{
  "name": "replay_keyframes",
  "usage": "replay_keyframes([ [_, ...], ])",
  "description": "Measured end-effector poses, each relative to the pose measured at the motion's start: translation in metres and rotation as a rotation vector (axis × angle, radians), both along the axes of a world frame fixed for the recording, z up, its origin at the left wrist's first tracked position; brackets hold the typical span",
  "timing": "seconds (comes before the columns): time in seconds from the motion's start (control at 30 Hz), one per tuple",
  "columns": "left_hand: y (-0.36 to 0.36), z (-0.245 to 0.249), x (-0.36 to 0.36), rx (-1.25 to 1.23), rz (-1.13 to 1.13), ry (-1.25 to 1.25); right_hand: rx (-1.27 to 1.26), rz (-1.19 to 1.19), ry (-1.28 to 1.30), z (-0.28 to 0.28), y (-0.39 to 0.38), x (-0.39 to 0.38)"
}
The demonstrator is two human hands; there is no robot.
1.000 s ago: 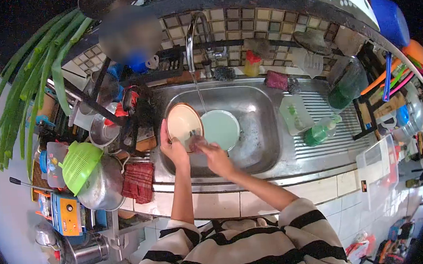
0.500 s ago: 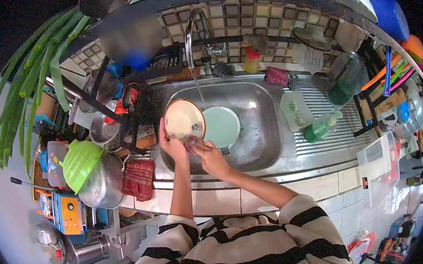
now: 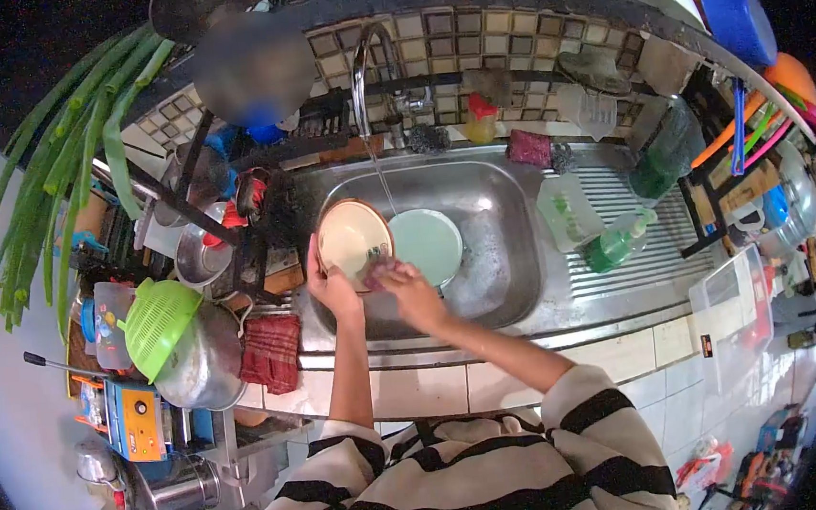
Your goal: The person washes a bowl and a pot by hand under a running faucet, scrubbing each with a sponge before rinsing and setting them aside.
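My left hand [image 3: 332, 285] grips a cream plate with a brown rim [image 3: 354, 232] by its left and lower edge, tilted up over the left side of the sink. Against the plate's lower right part, my right hand [image 3: 411, 291] presses a purplish scrubbing cloth or sponge [image 3: 379, 273], partly hidden by the fingers. Behind them a pale green plate or basin [image 3: 428, 244] rests in the steel sink [image 3: 507, 295]. A thin stream of water falls from the curved faucet [image 3: 360, 96] near the two dishes.
A ribbed drainboard [image 3: 620, 267] to the right holds a green soap bottle [image 3: 613, 246] and a clear container [image 3: 568, 212]. At left stand a large pot [image 3: 201, 367], a green colander [image 3: 159, 318] and a red cloth [image 3: 270, 352]. Spring onions [image 3: 57, 177] hang at upper left.
My right hand has shifted slightly up and right across the plate with the scrubber. My left hand keeps its hold on the plate. The view has moved slightly.
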State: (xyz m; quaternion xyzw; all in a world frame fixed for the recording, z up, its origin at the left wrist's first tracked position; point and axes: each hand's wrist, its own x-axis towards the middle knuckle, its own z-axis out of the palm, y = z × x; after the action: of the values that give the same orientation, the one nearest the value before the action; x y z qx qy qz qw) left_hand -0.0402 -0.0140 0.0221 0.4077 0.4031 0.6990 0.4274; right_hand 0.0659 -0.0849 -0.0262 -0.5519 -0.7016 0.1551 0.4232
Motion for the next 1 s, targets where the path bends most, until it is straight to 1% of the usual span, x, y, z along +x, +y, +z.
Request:
replay_keyframes([
  [0.07, 0.000, -0.003, -0.001, 0.016, -0.032, -0.050, 0.050, -0.014, -0.106, -0.017, 0.031, 0.025],
  [0.1, 0.001, -0.008, 0.000, 0.019, -0.029, -0.050, 0.053, -0.010, -0.106, -0.013, 0.039, 0.029],
  [0.17, 0.003, -0.017, 0.003, 0.014, -0.067, -0.193, 0.184, -0.124, -0.521, -0.005, 0.048, 0.034],
  [0.2, 0.003, -0.014, 0.003, 0.017, -0.069, -0.196, 0.187, -0.127, -0.523, -0.006, 0.048, 0.031],
  [0.27, 0.003, -0.008, 0.000, -0.066, -0.145, -0.198, -0.062, -0.042, -0.436, -0.010, 0.043, 0.014],
  [0.3, 0.004, -0.011, -0.002, -0.065, -0.142, -0.198, 0.072, -0.053, -0.376, -0.009, 0.043, 0.009],
  [0.33, 0.005, -0.014, -0.004, -0.084, -0.179, -0.231, 0.073, -0.051, -0.375, -0.008, 0.045, 0.004],
  [0.37, 0.005, -0.018, -0.006, -0.104, -0.218, -0.264, 0.017, -0.121, -0.178, -0.006, 0.048, -0.002],
  [0.43, -0.006, -0.018, -0.001, -0.149, -0.255, -0.297, -0.123, -0.259, 0.246, 0.021, 0.055, -0.013],
  [0.47, -0.012, -0.017, 0.003, -0.192, -0.289, -0.330, -0.122, -0.258, 0.247, 0.030, 0.061, -0.017],
  [0.53, -0.017, -0.020, 0.007, -0.150, -0.301, -0.338, -0.150, -0.272, 0.306, 0.043, 0.067, -0.024],
  [0.57, -0.012, -0.032, 0.005, -0.171, -0.292, -0.375, -0.092, -0.204, 0.365, 0.048, 0.062, -0.029],
  [0.6, -0.007, -0.043, 0.002, -0.191, -0.285, -0.413, -0.090, -0.206, 0.363, 0.045, 0.057, -0.033],
  [0.67, -0.005, -0.050, -0.012, -0.224, -0.296, -0.458, -0.019, 0.035, 0.240, 0.040, 0.050, -0.038],
  [0.7, -0.004, -0.047, -0.018, -0.248, -0.303, -0.412, -0.110, 0.097, 0.203, 0.042, 0.049, -0.037],
  [0.73, -0.004, -0.045, -0.020, -0.273, -0.311, -0.364, -0.110, 0.097, 0.204, 0.046, 0.050, -0.036],
  [0.8, -0.006, -0.033, -0.018, -0.300, -0.284, -0.330, -0.128, 0.115, 0.071, 0.053, 0.058, -0.036],
  [0.83, -0.010, -0.022, -0.014, -0.222, -0.329, -0.330, -0.126, 0.117, 0.071, 0.048, 0.066, -0.035],
  [0.87, -0.015, -0.014, -0.010, -0.143, -0.371, -0.329, 0.054, -0.060, 0.021, 0.044, 0.075, -0.034],
  [0.9, -0.018, -0.012, -0.009, -0.180, -0.321, -0.288, 0.235, -0.235, -0.028, 0.039, 0.084, -0.034],
  [0.93, -0.018, -0.011, -0.010, -0.176, -0.318, -0.288, 0.239, -0.232, -0.027, 0.039, 0.091, -0.031],
  [1.0, -0.019, -0.012, -0.009, -0.111, -0.294, -0.223, -0.124, -0.396, -0.119, 0.040, 0.095, -0.019],
])
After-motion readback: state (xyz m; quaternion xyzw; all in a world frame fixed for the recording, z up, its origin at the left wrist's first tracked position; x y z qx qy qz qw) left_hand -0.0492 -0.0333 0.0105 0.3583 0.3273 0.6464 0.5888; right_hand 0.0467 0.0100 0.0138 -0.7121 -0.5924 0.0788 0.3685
